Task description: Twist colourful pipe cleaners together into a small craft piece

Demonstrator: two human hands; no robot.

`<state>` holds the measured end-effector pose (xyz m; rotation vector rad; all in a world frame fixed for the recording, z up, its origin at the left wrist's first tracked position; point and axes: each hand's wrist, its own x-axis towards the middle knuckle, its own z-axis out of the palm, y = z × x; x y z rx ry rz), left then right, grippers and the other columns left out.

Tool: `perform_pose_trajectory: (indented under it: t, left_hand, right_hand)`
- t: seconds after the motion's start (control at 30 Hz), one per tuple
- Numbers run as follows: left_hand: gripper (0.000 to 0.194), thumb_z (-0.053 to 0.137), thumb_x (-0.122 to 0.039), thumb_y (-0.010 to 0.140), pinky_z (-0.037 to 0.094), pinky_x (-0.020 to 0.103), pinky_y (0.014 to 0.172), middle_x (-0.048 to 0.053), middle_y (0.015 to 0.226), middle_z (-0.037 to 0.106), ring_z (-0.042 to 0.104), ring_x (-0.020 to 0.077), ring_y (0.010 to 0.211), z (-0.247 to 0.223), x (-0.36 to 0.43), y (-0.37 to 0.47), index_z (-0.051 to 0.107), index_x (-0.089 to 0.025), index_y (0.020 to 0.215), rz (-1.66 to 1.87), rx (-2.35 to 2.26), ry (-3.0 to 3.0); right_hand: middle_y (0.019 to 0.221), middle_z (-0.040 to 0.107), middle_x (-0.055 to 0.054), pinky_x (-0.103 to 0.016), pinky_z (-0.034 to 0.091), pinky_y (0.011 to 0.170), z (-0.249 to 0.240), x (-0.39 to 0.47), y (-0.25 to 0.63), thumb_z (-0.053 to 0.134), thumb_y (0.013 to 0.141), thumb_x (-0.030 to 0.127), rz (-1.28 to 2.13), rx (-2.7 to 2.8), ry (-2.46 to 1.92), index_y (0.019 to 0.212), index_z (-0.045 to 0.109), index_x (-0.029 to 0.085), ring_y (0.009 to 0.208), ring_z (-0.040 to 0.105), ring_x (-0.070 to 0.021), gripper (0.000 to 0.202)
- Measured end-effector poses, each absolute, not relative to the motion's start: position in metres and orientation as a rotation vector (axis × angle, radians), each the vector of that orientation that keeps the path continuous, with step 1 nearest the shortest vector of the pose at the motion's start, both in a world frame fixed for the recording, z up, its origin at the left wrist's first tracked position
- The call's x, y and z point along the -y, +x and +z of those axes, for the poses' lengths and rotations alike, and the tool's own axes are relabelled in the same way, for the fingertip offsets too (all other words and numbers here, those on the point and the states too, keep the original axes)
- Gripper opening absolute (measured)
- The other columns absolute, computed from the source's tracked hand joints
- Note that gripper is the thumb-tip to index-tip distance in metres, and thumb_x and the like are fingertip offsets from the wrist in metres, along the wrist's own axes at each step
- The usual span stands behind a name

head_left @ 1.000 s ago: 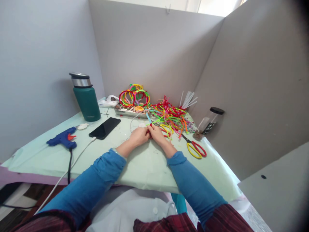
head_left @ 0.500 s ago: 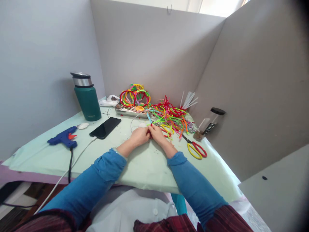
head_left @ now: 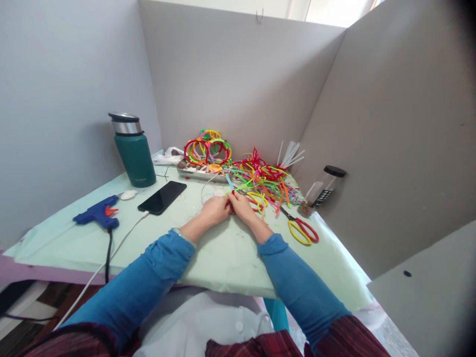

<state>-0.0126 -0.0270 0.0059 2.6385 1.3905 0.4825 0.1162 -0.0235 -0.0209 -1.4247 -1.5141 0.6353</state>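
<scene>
My left hand and my right hand meet over the middle of the table, fingers closed together. Between the fingertips a bit of red pipe cleaner shows; most of it is hidden by the fingers. Just beyond my hands lie a light blue strip and a heap of loose coloured pipe cleaners. Scissors with yellow and red handles lie partly behind my right hand. A second pair of scissors rests farther right.
A metal tray with pipe-cleaner rings stands at the back. On the left are a green bottle, a phone and a blue glue gun with cables. Glue sticks and a clear jar stand right, near the partition.
</scene>
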Motion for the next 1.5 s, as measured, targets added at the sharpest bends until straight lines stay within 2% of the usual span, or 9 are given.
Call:
perform_pose_trajectory:
  t: [0.23, 1.5]
  left_hand:
    - [0.026, 0.039, -0.028, 0.083, 0.043, 0.027, 0.071, 0.008, 0.09, 0.067, 0.061, 0.0196, 0.084, 0.0056, 0.0271, -0.0126, 0.062, -0.02, 0.091, 0.494, -1.403, 2.648]
    - [0.029, 0.039, -0.029, 0.083, 0.044, 0.027, 0.071, 0.007, 0.091, 0.067, 0.061, 0.0199, 0.084, 0.0061, 0.0276, -0.0133, 0.062, -0.02, 0.098, 0.519, -1.364, 2.649]
  right_hand:
    - [0.048, 0.048, 0.003, -0.021, 0.035, 0.044, -0.0205, 0.0244, 0.1152, 0.043, 0.084, 0.039, 0.719, 1.474, -1.384, 0.062, 0.045, 0.019, 0.044, 0.047, -0.0102, 0.03]
    - [0.053, 0.049, 0.003, -0.022, 0.035, 0.048, -0.0232, 0.0217, 0.1171, 0.04, 0.083, 0.04, 0.638, 1.517, -1.404, 0.065, 0.048, 0.018, 0.051, 0.047, -0.0114, 0.03]
